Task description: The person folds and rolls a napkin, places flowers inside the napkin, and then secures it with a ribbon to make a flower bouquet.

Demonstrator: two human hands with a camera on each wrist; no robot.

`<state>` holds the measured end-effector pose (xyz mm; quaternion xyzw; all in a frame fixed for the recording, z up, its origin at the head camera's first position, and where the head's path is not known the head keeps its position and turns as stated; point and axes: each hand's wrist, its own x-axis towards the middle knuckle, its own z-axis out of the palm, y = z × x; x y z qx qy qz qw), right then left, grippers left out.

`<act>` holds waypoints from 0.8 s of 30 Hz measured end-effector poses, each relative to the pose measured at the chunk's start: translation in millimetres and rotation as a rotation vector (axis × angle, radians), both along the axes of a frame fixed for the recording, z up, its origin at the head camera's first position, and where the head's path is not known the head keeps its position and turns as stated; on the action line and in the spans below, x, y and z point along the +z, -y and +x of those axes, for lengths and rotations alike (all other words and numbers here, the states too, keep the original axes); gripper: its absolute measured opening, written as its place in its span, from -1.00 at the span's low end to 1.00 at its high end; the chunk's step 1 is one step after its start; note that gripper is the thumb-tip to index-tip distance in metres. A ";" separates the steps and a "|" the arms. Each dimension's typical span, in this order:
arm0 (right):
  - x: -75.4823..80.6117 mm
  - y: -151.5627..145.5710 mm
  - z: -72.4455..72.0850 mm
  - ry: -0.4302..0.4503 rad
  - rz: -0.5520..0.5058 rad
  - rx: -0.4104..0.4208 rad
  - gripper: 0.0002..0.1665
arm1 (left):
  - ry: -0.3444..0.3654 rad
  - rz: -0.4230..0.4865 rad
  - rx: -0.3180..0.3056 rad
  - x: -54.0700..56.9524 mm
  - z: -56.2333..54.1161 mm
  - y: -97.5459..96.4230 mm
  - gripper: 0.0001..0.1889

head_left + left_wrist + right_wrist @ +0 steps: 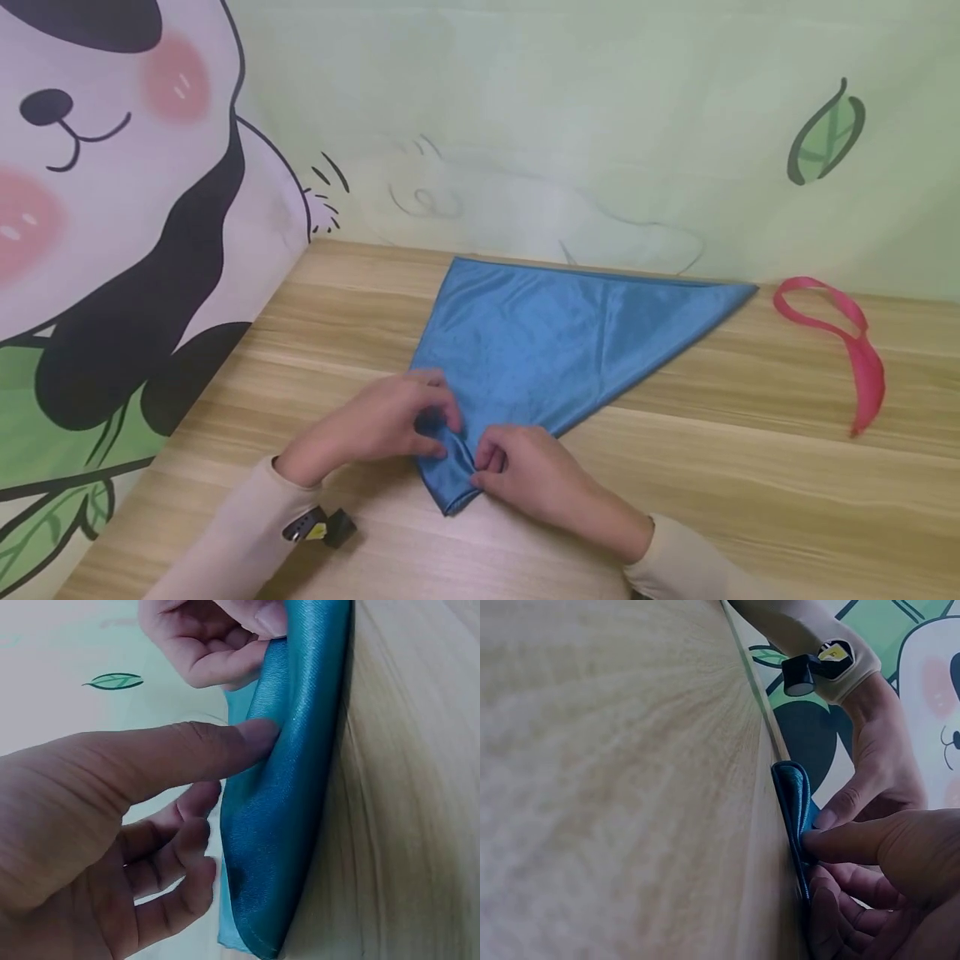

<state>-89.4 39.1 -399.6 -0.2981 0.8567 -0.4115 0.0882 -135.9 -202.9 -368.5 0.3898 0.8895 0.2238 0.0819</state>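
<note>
A shiny blue satin cloth [525, 342] lies folded on the wooden table, its long point toward the right. At its near corner the edge is turned up into a narrow fold [300, 750]. My right hand [532, 475] pinches this fold between thumb and fingers. Beside it, my left hand [397, 417] touches the cloth, with the tip of its thumb [259, 739] on the fold. Its other fingers are loosely bent and stand apart from the thumb. In the right wrist view, the layered edge of the cloth [791, 795] shows near both thumbs.
A pink ribbon [862, 358] with a loop lies on the table [712, 467] at the right. Behind the table stands a pale green backdrop [570, 108] with a leaf drawing, and a printed panda [150, 208] is at the left. A small black device [322, 527] sits at the left wrist.
</note>
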 end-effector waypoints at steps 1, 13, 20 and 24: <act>0.2 0.1 0.0 -0.001 0.007 -0.003 -0.77 | 0.011 0.006 -0.011 0.4 -0.4 0.9 -0.74; 0.4 -0.8 2.4 -0.052 0.019 -0.003 -0.77 | 0.210 -0.027 -0.072 0.6 -5.9 20.6 -0.68; 2.4 4.9 10.1 -0.241 0.128 0.059 -0.84 | 0.246 -0.057 -0.081 2.2 -4.8 21.9 -0.60; 4.4 7.1 15.4 -0.376 0.210 0.104 -0.90 | 0.205 -0.062 -0.086 0.3 -4.5 20.1 -0.69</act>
